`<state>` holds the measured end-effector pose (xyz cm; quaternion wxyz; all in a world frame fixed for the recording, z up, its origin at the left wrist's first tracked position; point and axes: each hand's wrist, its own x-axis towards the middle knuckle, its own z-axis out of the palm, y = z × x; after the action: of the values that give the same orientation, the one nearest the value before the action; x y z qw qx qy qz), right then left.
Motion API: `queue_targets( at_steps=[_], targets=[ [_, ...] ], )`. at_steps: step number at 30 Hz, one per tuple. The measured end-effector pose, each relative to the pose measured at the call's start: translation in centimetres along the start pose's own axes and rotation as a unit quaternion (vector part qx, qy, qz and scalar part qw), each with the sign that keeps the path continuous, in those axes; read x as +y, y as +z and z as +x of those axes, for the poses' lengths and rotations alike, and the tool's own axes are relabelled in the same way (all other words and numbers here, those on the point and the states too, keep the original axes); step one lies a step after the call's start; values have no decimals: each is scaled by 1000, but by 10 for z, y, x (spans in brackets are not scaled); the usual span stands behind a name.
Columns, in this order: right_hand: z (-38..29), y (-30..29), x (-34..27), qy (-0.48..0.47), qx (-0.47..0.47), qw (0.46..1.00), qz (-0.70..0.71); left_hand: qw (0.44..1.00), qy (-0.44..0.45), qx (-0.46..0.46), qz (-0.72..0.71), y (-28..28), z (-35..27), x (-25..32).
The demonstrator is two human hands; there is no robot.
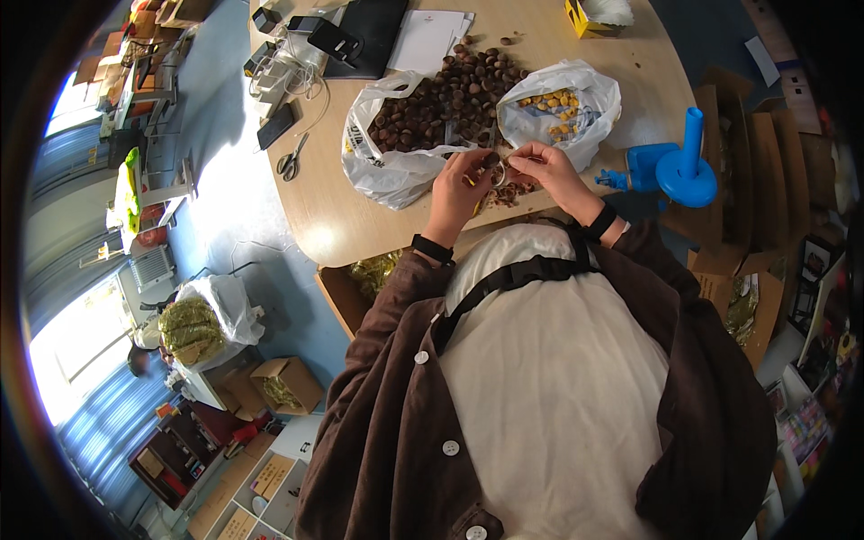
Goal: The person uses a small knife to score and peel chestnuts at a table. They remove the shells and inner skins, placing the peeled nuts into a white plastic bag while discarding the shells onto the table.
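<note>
Between the fingers of my left hand (459, 189) is a dark brown chestnut (491, 160), held over the near edge of the table. My right hand (550, 172) is just to its right, thumb and fingertips brought together; whether they pinch a piece of shell is too small to tell. A pale ring-like thing (499, 175) shows between the hands. Below them lie broken brown shells (506, 194). Behind my left hand, a white plastic bag (391, 177) lies open with many chestnuts (466, 84) in and beside it. A second white bag (601, 94) holds peeled yellow kernels (560, 102).
Scissors (291, 158), a dark phone (276, 126) and tangled white cables (290, 74) lie at the table's left. A black folder (368, 34) and white papers (428, 40) are at the back. A blue stand (685, 177) is at the right edge, near cardboard boxes (732, 169).
</note>
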<state>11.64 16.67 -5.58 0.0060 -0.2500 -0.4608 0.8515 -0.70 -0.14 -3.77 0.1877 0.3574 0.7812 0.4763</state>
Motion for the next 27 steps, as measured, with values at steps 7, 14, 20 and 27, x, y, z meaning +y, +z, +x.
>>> queue_targets(
  at_steps=[7, 14, 20, 27],
  targets=[
    [-3, 4, 3, 13, 11, 1000, -15, 999, -13, -30, -19, 5, -5, -7],
    [-5, 8, -2, 11, -16, 1000, -24, 999, 7, -35, 1, 3, -2, 8],
    [-6, 3, 1, 19, -30, 999, 41, 995, -38, 11, 90, -4, -8, -39],
    [-6, 0, 1, 12, -28, 998, 63, 987, -28, 45, 149, -2, -31, -66]
  ],
)
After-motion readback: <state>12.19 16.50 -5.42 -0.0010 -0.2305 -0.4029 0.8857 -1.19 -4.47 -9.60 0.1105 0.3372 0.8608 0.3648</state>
